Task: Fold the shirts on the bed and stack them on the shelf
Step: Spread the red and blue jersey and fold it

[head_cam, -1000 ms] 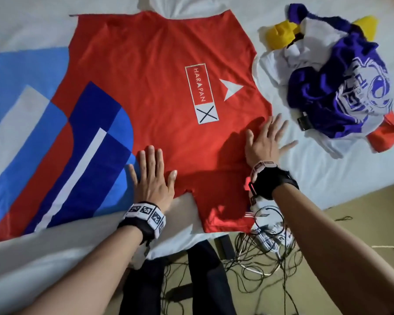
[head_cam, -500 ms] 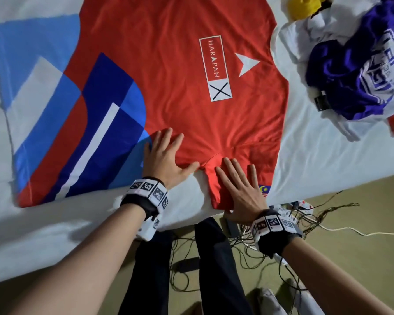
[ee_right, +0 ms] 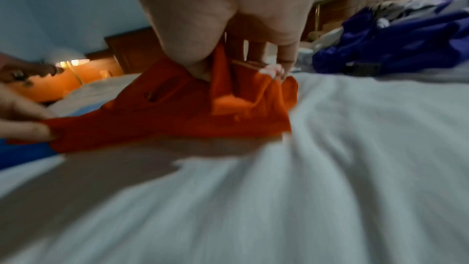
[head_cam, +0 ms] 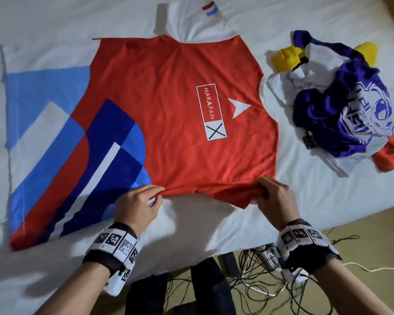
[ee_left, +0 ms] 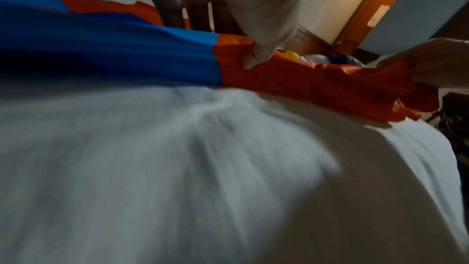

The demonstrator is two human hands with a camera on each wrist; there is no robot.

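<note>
Head view: both palms, flat on the red shirt a moment ago, now pinch its near sleeve. The left hand grips at the armpit, the right hand bunches the sleeve end, lifted slightly off the bed.

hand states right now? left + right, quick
Left hand: closed, pinching the near edge of the red shirt.
Right hand: closed, gripping the shirt's near sleeve, bunched in its fingers.
</note>
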